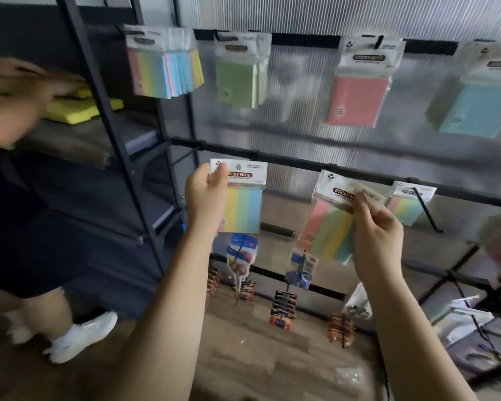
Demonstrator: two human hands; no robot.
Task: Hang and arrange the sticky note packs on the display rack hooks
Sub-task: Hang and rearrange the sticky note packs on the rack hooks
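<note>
The left hand pinches one striped sticky note pack by its header and the right hand pinches another, both below the black rack bar.

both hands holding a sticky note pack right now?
Yes: the left hand pinches one striped pack by its header, and the right hand grips another pack.

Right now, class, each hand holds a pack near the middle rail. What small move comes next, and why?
Probably lift the left hand so its striped pack slips onto the bare hook just above: the pack hangs from the fingers, not the rail.
</note>
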